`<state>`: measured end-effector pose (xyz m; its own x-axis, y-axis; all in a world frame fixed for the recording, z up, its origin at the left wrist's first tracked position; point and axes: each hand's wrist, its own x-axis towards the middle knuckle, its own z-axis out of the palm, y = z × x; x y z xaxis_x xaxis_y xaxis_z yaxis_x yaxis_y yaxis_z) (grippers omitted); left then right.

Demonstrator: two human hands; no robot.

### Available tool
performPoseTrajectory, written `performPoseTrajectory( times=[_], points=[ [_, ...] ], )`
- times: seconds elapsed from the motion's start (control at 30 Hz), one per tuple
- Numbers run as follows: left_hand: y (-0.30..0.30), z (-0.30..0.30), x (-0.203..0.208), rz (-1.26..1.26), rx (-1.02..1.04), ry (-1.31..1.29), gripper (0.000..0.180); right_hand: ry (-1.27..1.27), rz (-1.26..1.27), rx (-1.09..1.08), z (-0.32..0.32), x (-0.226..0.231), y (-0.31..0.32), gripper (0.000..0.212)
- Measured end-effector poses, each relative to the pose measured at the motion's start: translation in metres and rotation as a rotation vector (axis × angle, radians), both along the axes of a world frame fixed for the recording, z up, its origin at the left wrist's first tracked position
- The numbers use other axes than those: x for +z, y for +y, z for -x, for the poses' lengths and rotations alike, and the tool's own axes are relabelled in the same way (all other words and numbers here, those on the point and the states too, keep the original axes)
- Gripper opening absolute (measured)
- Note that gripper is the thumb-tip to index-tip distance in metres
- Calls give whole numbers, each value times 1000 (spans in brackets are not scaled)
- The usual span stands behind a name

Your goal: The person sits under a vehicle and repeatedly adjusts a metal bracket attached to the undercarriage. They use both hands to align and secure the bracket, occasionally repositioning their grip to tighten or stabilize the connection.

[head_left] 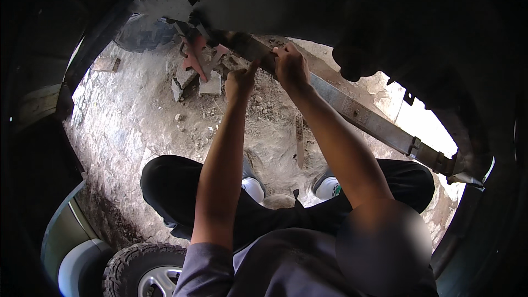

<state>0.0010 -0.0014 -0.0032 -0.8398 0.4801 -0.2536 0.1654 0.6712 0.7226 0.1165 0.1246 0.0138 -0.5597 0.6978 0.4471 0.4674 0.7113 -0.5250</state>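
Above the ground, a long metal leaf spring slopes from the dark upper middle down to the right, with a clip around its lower end. My right hand is closed against the spring's upper part, its fingertips bent at the dark metal. Just left of it, my left hand is curled, with one finger stretched up to the spring's lower edge. Whatever either hand may grip is hidden or too small to make out. A red metal stand is beyond my left hand, beside pale stone blocks.
Dark vehicle bodywork surrounds the view overhead and at the sides. A wheel with a knobbly tyre lies at the lower left. A narrow strip rests on the dirt before my feet, and a brick-like block is at the far left.
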Motion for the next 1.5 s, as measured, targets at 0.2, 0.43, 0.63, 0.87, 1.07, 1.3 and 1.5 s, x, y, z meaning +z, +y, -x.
performPoseTrajectory(
  times=[0.2, 0.43, 0.63, 0.87, 1.07, 1.3, 1.5],
  points=[
    [-1, 4, -5, -60, 1, -22, 79, 72, 1, 50, -15, -17, -9, 12],
    [1, 2, -9, -12, -22, 0, 83, 28, 21, 19, -14, -25, -6, 14],
    [2, 3, -8, -11, -3, -79, 85, 2, -57, 30, -4, -6, 2, 17],
    [-3, 10, -20, -39, 37, -82, 86, 15, -81, 160, -16, -3, -15, 18],
    [0, 2, -15, -4, 10, -104, 88, -54, -52, 26, -13, -10, -13, 15],
    [0, 6, -20, -20, 1, -101, 87, -10, -160, 32, -8, -1, -6, 17],
    [-2, 2, -13, -21, 18, -105, 86, 18, -171, 158, -25, -6, -12, 16]
  ],
)
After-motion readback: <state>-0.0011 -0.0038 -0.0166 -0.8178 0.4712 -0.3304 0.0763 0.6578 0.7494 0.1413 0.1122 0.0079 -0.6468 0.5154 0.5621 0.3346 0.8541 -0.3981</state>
